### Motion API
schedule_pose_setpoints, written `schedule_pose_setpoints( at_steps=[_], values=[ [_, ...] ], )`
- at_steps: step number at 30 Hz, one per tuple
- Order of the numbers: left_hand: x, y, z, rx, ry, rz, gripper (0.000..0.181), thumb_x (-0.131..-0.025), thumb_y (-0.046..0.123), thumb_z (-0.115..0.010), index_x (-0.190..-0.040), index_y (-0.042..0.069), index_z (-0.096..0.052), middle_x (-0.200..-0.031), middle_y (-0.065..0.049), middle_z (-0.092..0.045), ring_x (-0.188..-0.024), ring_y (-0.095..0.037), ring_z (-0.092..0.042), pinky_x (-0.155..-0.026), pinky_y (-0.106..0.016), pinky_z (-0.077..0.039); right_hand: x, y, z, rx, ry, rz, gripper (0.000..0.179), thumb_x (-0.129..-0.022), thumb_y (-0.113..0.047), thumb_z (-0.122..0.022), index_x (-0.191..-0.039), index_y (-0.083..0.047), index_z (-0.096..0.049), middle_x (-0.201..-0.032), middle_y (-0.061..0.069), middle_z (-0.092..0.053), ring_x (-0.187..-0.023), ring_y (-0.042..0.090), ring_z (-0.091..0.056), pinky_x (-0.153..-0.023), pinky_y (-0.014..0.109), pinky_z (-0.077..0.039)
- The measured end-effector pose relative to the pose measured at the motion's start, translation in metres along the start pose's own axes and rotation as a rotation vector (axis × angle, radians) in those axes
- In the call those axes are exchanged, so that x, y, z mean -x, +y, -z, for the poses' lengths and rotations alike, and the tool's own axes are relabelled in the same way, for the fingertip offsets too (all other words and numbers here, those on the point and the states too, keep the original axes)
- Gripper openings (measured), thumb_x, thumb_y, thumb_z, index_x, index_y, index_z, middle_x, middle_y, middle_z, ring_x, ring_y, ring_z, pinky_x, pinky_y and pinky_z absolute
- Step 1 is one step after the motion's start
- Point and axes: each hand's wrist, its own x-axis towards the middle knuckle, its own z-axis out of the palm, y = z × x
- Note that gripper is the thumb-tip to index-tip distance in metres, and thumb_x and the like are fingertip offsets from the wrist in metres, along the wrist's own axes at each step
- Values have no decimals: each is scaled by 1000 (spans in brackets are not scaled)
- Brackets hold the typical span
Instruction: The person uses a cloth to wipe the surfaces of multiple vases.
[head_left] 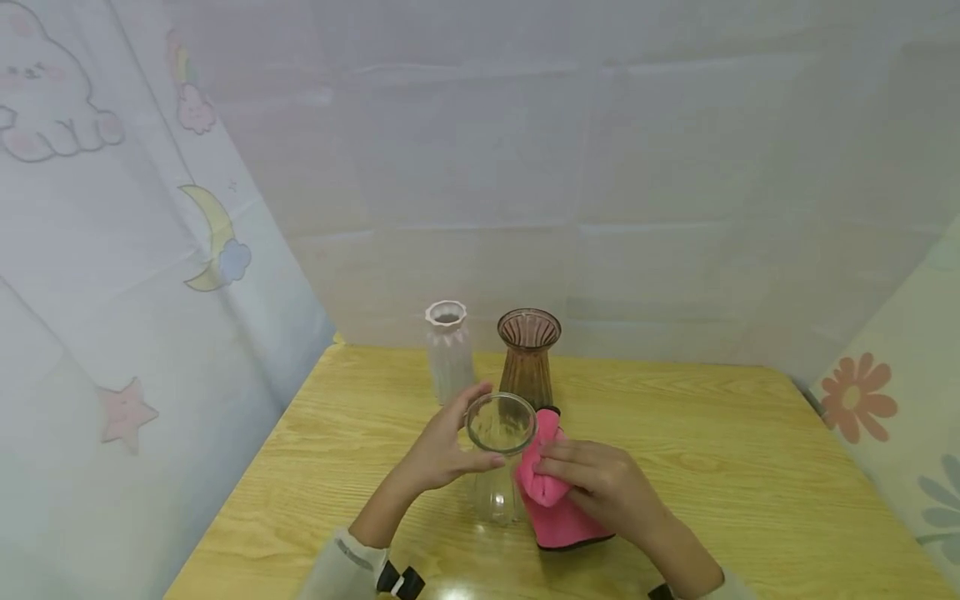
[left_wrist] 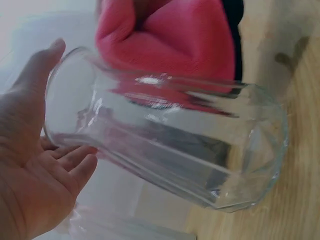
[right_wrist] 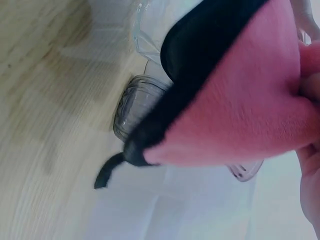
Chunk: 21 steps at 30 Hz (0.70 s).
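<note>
My left hand [head_left: 438, 448] holds a clear glass vase [head_left: 497, 498] by its neck, with thumb and fingers around either side below the rim. In the left wrist view, the vase [left_wrist: 175, 155] has a faceted lower end near the wood; I cannot tell whether it touches the table. Bunched in my right hand [head_left: 617, 487] is a pink cloth [head_left: 562, 523] with black edging, close against the vase's right side. A loose flap of the cloth [right_wrist: 230, 110] hangs down in the right wrist view, with a short black loop at its corner.
Behind the hands stand a pale ribbed vase [head_left: 450, 362] with a scalloped rim and a brownish-purple flared glass vase [head_left: 527, 371]. The wood-grain table [head_left: 720, 450] reaches back to a pale hanging sheet [head_left: 637, 167]. A printed curtain [head_left: 135, 333] hangs at left.
</note>
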Motion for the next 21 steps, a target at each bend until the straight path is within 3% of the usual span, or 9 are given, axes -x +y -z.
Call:
schedule_pose_setpoints(
  at_steps=[4,9,16,19,21],
  values=[
    [-1,2,-8,16,12,25,91,-84,29,-84,-154,4,-33,-150,-15,-50,-136,-29,-51,-111,-46,-44,-3,3,-4,9,51,34,29,-108,-19,-51,-107,-12,-79,-103,7,-77,-92,22,-75,-89,33,-58],
    [-1,1,-10,21,20,22,88,-85,27,-84,-153,1,-34,-145,-15,-54,-132,-28,-55,-109,-43,-46,1,3,-11,-12,57,9,30,-108,-20,-50,-106,-14,-79,-103,6,-77,-92,22,-75,-89,31,-58],
    [-4,-3,-1,27,-72,35,89,-86,27,-83,-155,6,-32,-146,-12,-54,-134,-29,-53,-113,-43,-43,7,-1,-16,-22,-12,-33,30,-108,-21,-50,-103,-17,-79,-104,1,-77,-94,18,-74,-89,31,-58],
    [-8,-8,6,60,-135,15,87,-87,23,-82,-156,8,-31,-149,-12,-52,-136,-28,-52,-114,-44,-41,11,-3,-19,-37,-73,-45,14,-96,-12,-68,-102,-18,-80,-103,-2,-77,-95,13,-73,-89,32,-59],
    [-11,-11,11,74,-178,0,86,-87,23,-81,-156,10,-31,-150,-11,-51,-136,-27,-51,-115,-44,-40,15,-4,-20,-42,-113,-51,23,-82,-6,-79,-100,-19,-80,-101,-4,-77,-94,10,-73,-87,30,-59]
  ],
)
